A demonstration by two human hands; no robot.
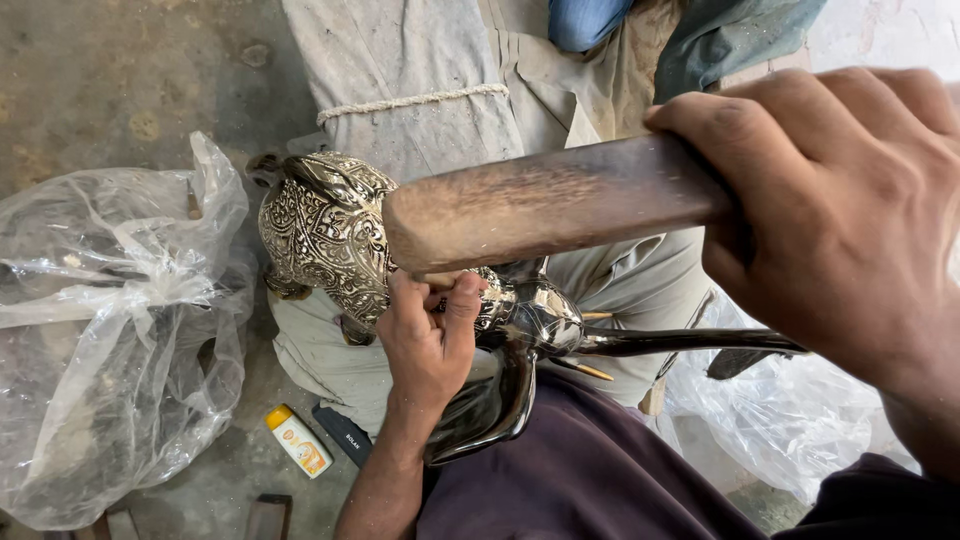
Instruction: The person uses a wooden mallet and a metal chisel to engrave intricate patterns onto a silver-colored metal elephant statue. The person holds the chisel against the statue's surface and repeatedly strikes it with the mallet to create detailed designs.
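Wooden mallet (545, 205) in right grip (850, 210), above elephant (330, 235)

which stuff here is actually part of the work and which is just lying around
In use:
- engraved metal elephant figure, resting on the lap
- wooden mallet, gripped by the right hand
- left hand, pinching something small, hidden, against the figure

Lying about:
- clear plastic bag
- small yellow-capped bottle
- second plastic bag

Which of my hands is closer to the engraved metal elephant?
Left. The left hand presses on the engraved metal elephant; the right hand is off to its side, gripping the wooden mallet.
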